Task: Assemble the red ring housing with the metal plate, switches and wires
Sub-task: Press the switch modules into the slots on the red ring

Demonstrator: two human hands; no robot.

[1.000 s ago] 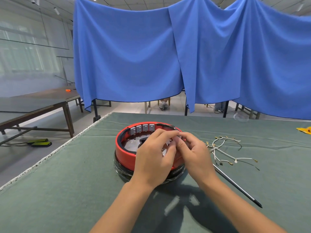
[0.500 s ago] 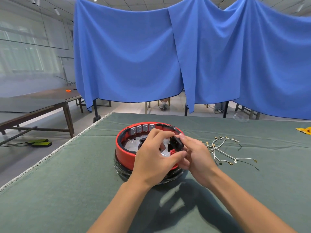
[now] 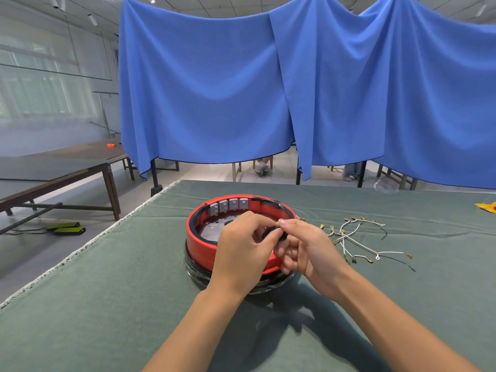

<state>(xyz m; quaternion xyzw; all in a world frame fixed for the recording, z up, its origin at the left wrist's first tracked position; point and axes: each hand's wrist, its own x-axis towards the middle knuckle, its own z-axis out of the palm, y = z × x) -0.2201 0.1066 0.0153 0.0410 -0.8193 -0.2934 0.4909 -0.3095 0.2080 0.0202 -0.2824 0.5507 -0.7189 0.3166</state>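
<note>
Pinching a small black part [image 3: 273, 233] between them, the left hand [image 3: 243, 255] and right hand [image 3: 308, 251] were held over the near rim of the red ring housing [image 3: 200, 244] on the bench [image 3: 107, 291], probably for seating it. Farther in, grey switches [image 3: 228, 205] were lined up; wires [image 3: 357, 237] lay right.

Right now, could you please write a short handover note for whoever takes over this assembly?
Left hand and right hand: both pinch a small black part above the red ring housing.
Housing sits on the green table; the metal plate lies inside, and four grey switches line its far wall.
White wires lie loose on the table, right of the housing.
Done: plate and four switches in.
Left: seat the black part, connect the wires.
</note>
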